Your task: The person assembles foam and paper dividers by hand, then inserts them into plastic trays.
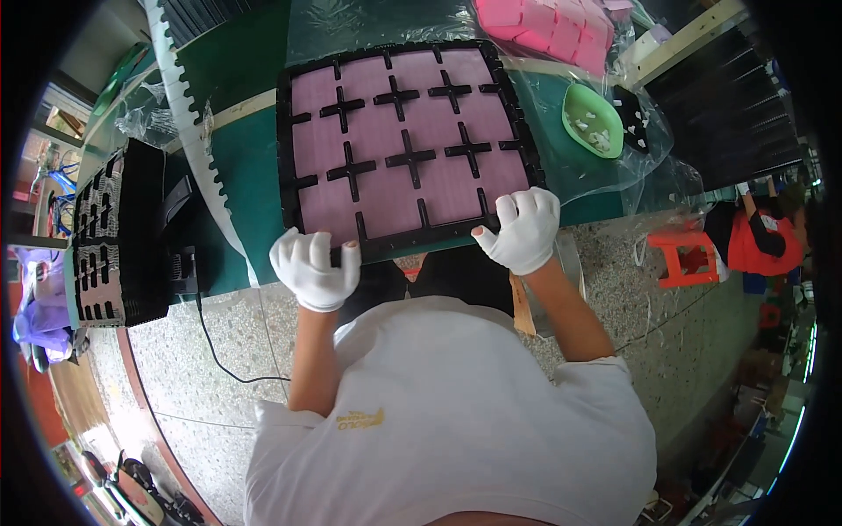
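Green matting covers the worktable [254,188], and on it lies a black tray [408,145] filled with pink foam squares [373,131]. Both gloved hands clamp its near edge: left hand [313,267] at the left corner, right hand [522,228] toward the right. It looks like tray-handling; lifting calls for an even pull. A green bowl [592,118] sits far right.

A green bowl [593,119] of white bits sits on the green bench [250,180] — pink foam blocks [548,26] bagged beyond it, black trays [118,237] stacked left, an orange stool [688,256] on the floor.
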{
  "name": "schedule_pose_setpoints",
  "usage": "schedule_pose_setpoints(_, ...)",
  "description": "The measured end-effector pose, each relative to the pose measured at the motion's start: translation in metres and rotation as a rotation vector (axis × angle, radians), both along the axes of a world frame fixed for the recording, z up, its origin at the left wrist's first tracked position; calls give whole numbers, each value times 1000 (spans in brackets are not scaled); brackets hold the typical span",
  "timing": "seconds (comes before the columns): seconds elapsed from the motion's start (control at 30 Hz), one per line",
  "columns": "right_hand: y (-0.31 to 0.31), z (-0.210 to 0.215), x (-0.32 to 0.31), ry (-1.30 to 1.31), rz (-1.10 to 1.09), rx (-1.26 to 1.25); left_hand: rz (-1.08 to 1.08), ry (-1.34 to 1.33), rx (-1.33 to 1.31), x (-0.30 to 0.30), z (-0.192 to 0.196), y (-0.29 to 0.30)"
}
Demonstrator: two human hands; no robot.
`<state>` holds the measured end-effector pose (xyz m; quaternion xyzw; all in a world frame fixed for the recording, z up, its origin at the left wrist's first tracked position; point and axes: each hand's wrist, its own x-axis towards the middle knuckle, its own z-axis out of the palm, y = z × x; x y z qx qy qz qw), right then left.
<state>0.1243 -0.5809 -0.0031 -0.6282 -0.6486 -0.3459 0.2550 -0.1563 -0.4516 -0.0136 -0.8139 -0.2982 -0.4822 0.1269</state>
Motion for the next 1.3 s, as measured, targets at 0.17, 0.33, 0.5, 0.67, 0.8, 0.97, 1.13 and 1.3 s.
schedule_pose_setpoints(0.17, 14, 3, 3, 26, 7, -90, -56, 246, -59, 6, 23, 7)
schedule_pose_setpoints(0.33, 13, 6, 12, -2, 131, -108, -46, 325, -26, -5, 34, 7)
schedule_pose_setpoints(0.5, 6, 12, 2, -10, 178, -26, -218, 325, 61, -8, 43, 1)
schedule_pose_setpoints(0.67, 6, 22, -30, 95, 510, -172, -258, 300, 67, -11, 20, -2)
schedule_pose_setpoints(0.8, 15, 35, -26, 70, 463, -426, -322, 369, 54, -11, 25, 4)
schedule_pose_setpoints(0.97, 22, 45, -41, -189, 321, -657, -374, 355, 69, -13, 29, 4)
schedule_pose_setpoints(1.13, 23, 47, -38, -204, 357, -691, -349, 297, 17, -18, 23, 0)
schedule_pose_setpoints(1.3, 19, 60, -44, -125, 352, -710, -306, 262, -16, -25, 20, 0)
